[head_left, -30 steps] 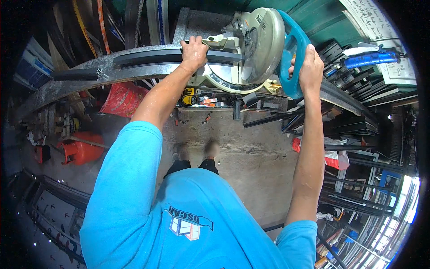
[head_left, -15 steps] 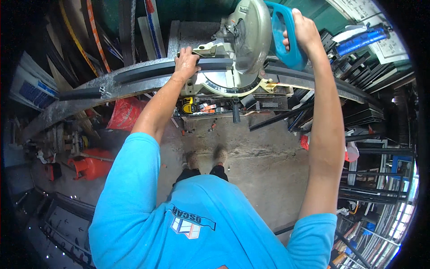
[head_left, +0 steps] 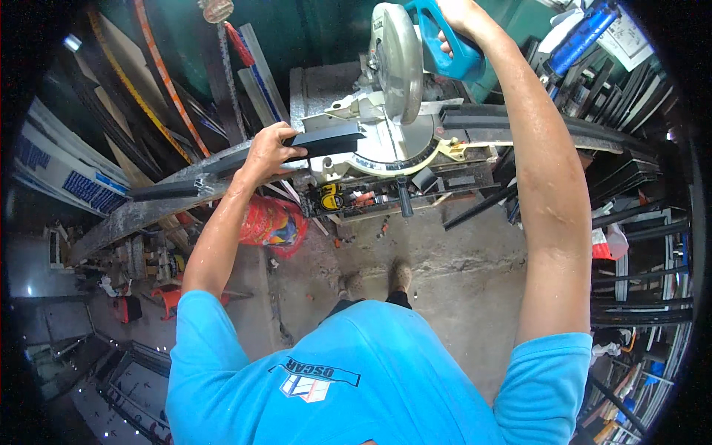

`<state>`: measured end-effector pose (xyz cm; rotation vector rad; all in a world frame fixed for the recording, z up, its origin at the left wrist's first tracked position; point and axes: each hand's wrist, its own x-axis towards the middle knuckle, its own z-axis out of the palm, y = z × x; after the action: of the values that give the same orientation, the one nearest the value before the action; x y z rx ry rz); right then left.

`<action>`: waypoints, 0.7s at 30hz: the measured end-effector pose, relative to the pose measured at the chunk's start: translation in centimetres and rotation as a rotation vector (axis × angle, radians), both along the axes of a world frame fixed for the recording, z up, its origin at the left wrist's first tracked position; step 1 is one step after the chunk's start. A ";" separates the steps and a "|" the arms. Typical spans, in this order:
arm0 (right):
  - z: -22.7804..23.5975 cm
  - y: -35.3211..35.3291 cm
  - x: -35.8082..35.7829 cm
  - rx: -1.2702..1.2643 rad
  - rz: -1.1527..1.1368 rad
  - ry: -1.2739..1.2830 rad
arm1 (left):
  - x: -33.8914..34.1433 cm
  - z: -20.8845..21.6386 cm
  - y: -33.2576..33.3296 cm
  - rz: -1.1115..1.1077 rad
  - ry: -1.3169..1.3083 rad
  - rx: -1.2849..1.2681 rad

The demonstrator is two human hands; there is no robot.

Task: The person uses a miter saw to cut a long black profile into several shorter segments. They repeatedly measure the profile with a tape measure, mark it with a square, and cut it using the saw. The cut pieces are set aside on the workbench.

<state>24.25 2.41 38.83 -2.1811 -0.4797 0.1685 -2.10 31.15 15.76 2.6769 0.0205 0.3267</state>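
Plainly, what could go wrong here is the black profile twisting or slipping, since only 1 hand steadies it and it slants across the left side of the round base. Were the head of the mitre saw to drop with the piece askew, its end might catch and jerk the fingers toward the blade guard. For now that end stops short of the guard, apart from it; from above, I cannot tell whether its underside sits flush. The left hand keeps its grip clasped on the profile, thumb nearer the body, forearm slanting up and inward past the edge of the counter. The right arm reaches far forward, and the right hand, partly cropped by the upper edge, has its grip wrapped round the teal handle.
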 end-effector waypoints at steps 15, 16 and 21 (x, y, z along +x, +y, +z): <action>-1.2 1.8 2.0 -0.016 -0.021 -0.137 | -2.4 -1.2 11.3 0.939 -0.859 -1.266; -1.0 1.2 2.7 -0.035 -0.049 -0.174 | -1.1 -4.0 10.9 0.954 -0.893 -1.484; -2.1 2.2 4.4 -0.091 -0.067 -0.219 | 0.5 -12.5 8.3 1.482 -0.756 -1.610</action>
<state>28.69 4.61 36.75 -2.3132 -0.5284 -0.0877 -1.61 39.43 3.22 0.4758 1.3234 1.0535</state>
